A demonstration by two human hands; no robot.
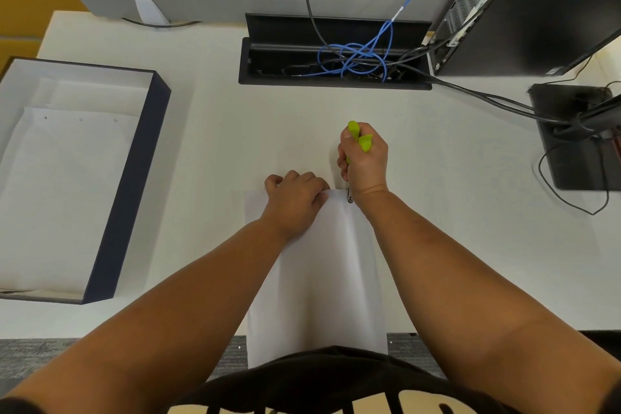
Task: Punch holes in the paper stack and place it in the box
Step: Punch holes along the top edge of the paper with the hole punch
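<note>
- While my left hand [295,198] presses flat on the far edge of the white paper stack [322,279], its fingers curl down onto the sheets and grip nothing else.
- My right hand [364,161] is closed around the lime-green handled hole punch [359,139], whose small metal tip [350,197] touches the stack's far edge just right of my left hand.
- I see the stack lying on the white desk [252,131] right in front of me, its near end hanging over the desk edge toward my dark shirt [336,380].
- To the far left sits the open dark-blue rectangular box [134,178], well apart from the stack; white sheets with three small holes along their far edge [67,178] already lie inside it.
- Beyond my hands a black recessed cable tray [336,54] holds a tangle of blue cable [356,60].
- At the far right stand a black computer tower [537,3] and a black monitor base [578,138], with black cables [487,97] running across the desk between them.
- Bare desk lies between the stack and the box.
</note>
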